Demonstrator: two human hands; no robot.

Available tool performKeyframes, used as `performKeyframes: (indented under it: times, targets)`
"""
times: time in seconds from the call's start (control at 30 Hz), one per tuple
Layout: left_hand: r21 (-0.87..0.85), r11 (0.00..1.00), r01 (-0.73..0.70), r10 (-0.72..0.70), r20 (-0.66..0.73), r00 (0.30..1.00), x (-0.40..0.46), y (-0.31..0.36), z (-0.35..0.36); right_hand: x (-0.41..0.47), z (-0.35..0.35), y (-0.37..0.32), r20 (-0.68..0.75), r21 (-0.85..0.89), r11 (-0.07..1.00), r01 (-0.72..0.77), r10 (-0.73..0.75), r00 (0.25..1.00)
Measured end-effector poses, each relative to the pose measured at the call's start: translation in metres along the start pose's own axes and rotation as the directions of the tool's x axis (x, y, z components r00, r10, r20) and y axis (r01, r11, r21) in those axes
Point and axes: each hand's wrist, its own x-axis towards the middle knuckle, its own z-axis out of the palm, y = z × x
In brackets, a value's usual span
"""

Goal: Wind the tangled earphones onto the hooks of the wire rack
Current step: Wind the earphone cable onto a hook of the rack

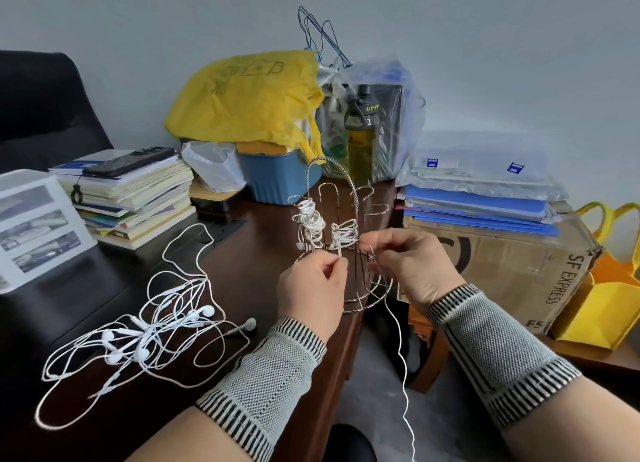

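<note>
At centre frame, on the dark glossy bench (263, 253), stands the wire rack (346, 226): thin bright metal bent into rounded hooks, with a coiled-spring arch on top. Two hooks at its left already carry tight white coils of wound cord (311, 222). The left hand (311, 288) pinches something small between thumb and forefinger at the rack's lower edge; what exactly it holds is hard to make out. The right hand (412, 264) curls its fingers round a thin white cord (401, 354) beside the rack, and that cord trails down off the bottom edge of the frame. Both wrists wear knitted grey cuffs with black stripes. Lower left lies the tangled earphones (145, 337), a loose heap of smooth white loops and buds. Right of the rack, a worn cardboard box (519, 271) reads "SF EXPRESS". Behind, a crumpled yellow bag (242, 98) partly hides a blue tub (277, 177).
</note>
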Motion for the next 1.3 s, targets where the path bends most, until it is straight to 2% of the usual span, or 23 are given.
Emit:
performKeyframes:
  times: [0.23,0.37,0.47,0.6,0.67,0.83,0.97,1.13,1.2,1.3]
  targets:
    - [-0.036,0.999,0.012,-0.01,0.051,0.999,-0.005,0.014,0.011,0.002,0.001,-0.002,0.029,0.041,0.999,0.016,-0.017,0.999]
    - [0.12,0.991,-0.054,0.034,0.166,0.986,-0.009,0.013,0.006,0.002,0.0,-0.002,0.035,0.047,0.999,0.022,-0.023,0.999]
    - [0.173,0.984,-0.049,0.02,0.168,0.986,-0.012,0.01,-0.002,0.0,-0.001,-0.001,0.041,0.014,0.998,0.053,-0.053,0.998]
    - [-0.037,0.998,0.06,-0.053,0.157,0.986,-0.015,0.017,-0.011,-0.001,0.002,-0.005,0.029,0.017,0.998,0.062,-0.062,0.998]
    - [-0.098,0.993,0.068,-0.051,0.166,0.985,-0.016,0.019,-0.012,-0.002,0.003,-0.006,0.016,0.033,0.997,0.063,-0.064,0.998]
    - [-0.053,0.998,0.019,-0.005,0.244,0.97,-0.017,0.015,-0.011,0.0,0.005,-0.008,-0.003,0.014,0.996,0.084,-0.084,0.996]
    - [0.013,1.0,-0.023,0.02,0.224,0.974,-0.012,0.009,-0.01,0.002,0.007,-0.009,-0.011,-0.009,0.997,0.076,-0.076,0.997]
    - [-0.119,0.991,-0.066,0.092,0.231,0.969,-0.012,0.014,-0.034,0.004,0.006,-0.007,-0.028,0.007,0.997,0.073,-0.073,0.997]
    - [-0.194,0.978,-0.075,0.11,0.174,0.979,-0.005,0.019,-0.042,0.007,0.006,-0.006,-0.021,-0.016,0.997,0.071,-0.071,0.997]
    - [-0.328,0.945,0.003,0.003,0.019,1.0,0.014,0.021,-0.043,0.013,0.008,-0.005,-0.03,-0.088,0.993,0.082,-0.085,0.996]
